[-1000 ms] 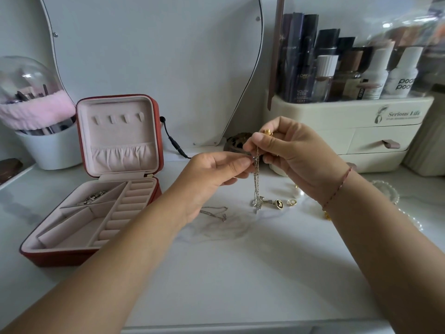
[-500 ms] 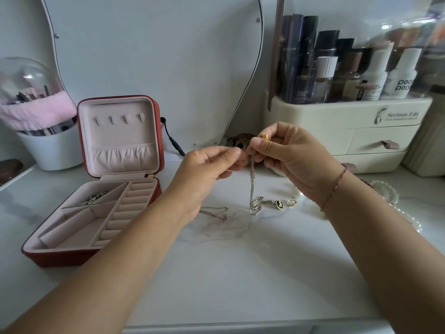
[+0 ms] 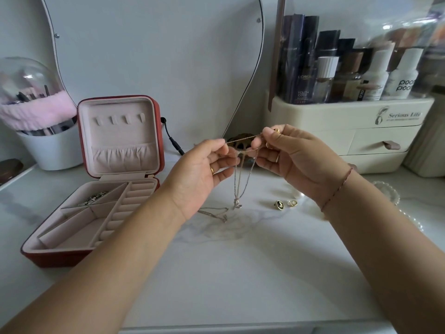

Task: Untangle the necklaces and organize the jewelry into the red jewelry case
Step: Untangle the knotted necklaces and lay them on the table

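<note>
Both hands raised over the marble tabletop (image 3: 240, 273): left hand (image 3: 202, 172) and right hand (image 3: 298, 160) each pinch the tangled necklaces (image 3: 240, 184), gold strand (image 3: 243, 138) taut between them, silver loops dangling below. Red jewelry case (image 3: 60, 257) lies open, well left

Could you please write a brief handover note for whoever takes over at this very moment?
Left hand pinches one end of the thin gold chain; right hand pinches the other end.
A thin silver necklace hangs between them, its pendant down by the white marble tabletop.
On the tabletop: a second silver chain, a black oval earring, a pale gold-rimmed earring.
Done: one silver piece lies in the open red jewelry case.
Left: separate the two held chains, then store everything.
</note>
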